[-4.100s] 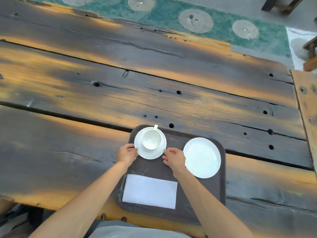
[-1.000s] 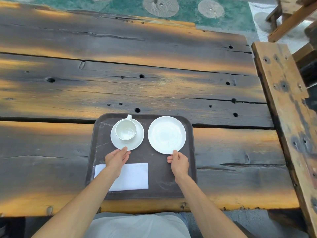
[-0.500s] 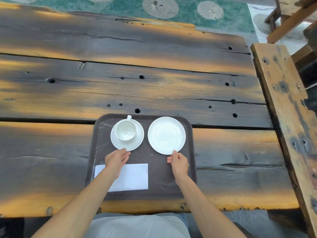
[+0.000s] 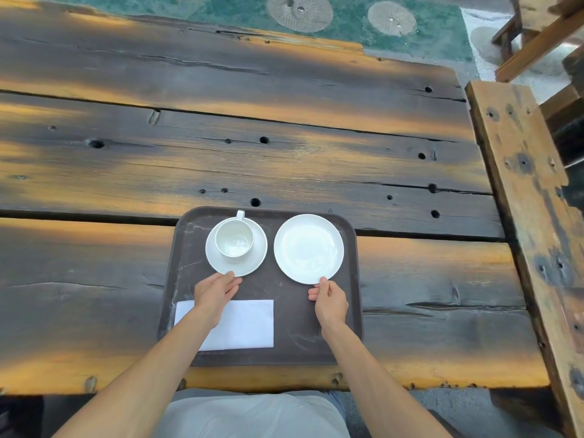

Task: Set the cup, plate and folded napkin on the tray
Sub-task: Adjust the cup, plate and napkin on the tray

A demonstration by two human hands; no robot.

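Observation:
A dark brown tray (image 4: 294, 314) lies at the near edge of the wooden table. On it, at the back left, a white cup (image 4: 234, 238) stands upright on a white saucer (image 4: 257, 257), its handle pointing away from me. A white plate (image 4: 308, 248) lies at the tray's back right. The folded white napkin (image 4: 248, 324) lies flat at the front left, partly under my left forearm. My left hand (image 4: 215, 294) rests flat, fingertips touching the saucer's near rim. My right hand (image 4: 330, 303) pinches the plate's near rim with thumb and forefinger.
The table (image 4: 221, 159) is made of dark, cracked planks with holes and gaps. A rough wooden beam (image 4: 524, 191) runs along the right side. Green patterned floor (image 4: 347, 17) shows beyond the far edge, and wooden furniture (image 4: 543, 30) stands at the top right.
Since 4.1 s ago my right hand left the saucer for the plate, which now lies closer to the saucer. My left hand shifted to the saucer's near rim. Over the last second nothing moved.

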